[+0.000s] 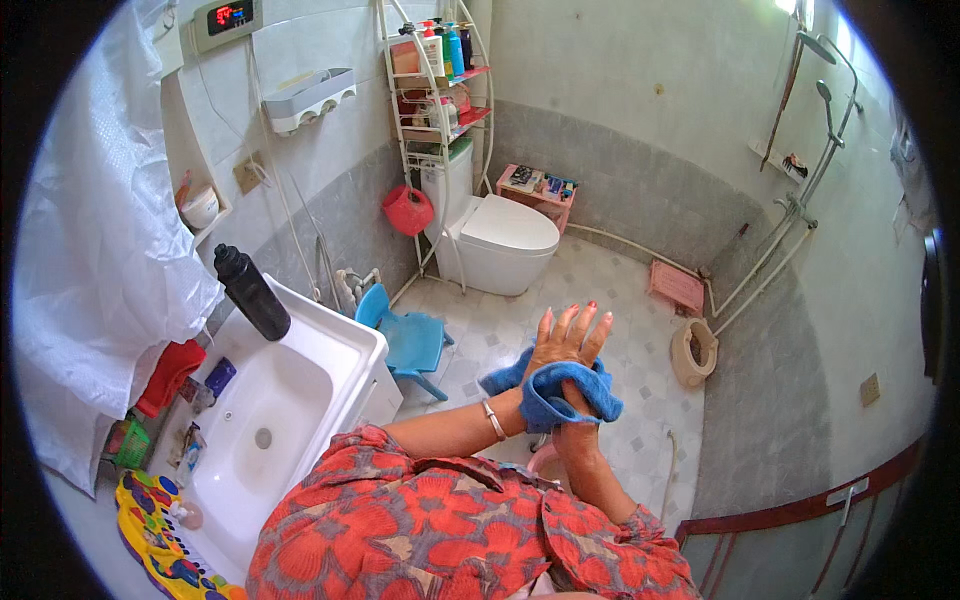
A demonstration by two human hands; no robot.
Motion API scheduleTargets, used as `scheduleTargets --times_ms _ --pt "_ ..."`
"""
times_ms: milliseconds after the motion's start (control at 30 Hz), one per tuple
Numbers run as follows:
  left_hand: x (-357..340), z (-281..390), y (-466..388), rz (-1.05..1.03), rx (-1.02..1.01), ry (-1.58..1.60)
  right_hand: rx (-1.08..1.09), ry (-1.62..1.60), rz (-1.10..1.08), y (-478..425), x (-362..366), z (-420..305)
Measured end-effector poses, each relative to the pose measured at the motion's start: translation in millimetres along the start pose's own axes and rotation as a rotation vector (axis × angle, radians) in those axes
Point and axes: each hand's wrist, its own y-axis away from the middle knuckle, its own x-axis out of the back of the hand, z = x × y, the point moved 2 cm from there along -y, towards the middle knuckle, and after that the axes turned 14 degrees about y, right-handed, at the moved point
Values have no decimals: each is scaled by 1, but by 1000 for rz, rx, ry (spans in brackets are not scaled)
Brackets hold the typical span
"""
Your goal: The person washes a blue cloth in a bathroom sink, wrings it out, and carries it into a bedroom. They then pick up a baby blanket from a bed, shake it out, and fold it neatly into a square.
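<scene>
A blue cloth [544, 401] is wrapped over the back and side of my left hand [566, 349], whose fingers are extended and slightly apart. My right hand [581, 427] presses the cloth against it from below, near the wrist; most of its fingers are hidden by the cloth. A metal bangle [493, 420] circles my left wrist. Beneath my forearms shows part of a pink basin [546, 459], mostly covered by my arms and the red patterned clothing.
A white washbasin [300, 450] holding a black bottle [253, 292] on its rim stands left, beside a small blue plastic chair [411, 341]. Ahead are a toilet [499, 251] and a wire shelf rack [442, 135]. At right stand a beige pot [694, 352] and shower pipes [787, 225].
</scene>
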Motion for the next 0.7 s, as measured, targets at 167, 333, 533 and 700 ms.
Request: scheduleTargets --times_ms 167,333,533,700 --pt "-36 7 18 -113 -44 13 69 53 7 -10 30 9" --pt "-52 30 24 -284 -321 155 98 55 -72 -13 55 -8" --pt "-44 81 23 -598 -484 1287 93 210 -245 9 74 -29" --pt "-67 69 7 -1154 919 2572 131 69 -35 24 85 -35"
